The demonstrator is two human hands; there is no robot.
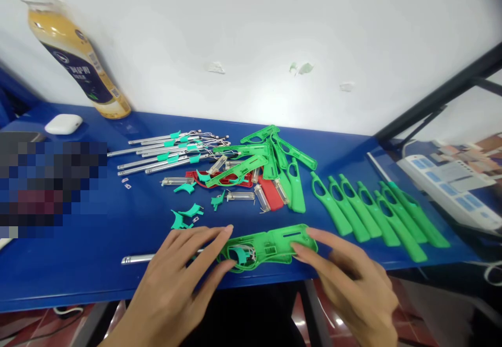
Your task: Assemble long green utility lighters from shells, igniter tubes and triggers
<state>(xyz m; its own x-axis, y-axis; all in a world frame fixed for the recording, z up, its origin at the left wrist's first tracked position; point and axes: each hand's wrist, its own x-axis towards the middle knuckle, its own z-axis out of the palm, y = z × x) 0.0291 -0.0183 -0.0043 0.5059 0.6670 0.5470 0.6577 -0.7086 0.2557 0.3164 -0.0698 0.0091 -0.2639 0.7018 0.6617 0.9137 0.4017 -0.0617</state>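
Green shells [297, 152] crowd beyond the casing [278, 243] that left hand [170, 279] and right hand [353, 279] pinch.

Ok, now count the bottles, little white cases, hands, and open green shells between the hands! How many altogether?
Bottle: 1
Little white case: 1
Hands, left hand and right hand: 2
Open green shell between them: 1
Total: 5
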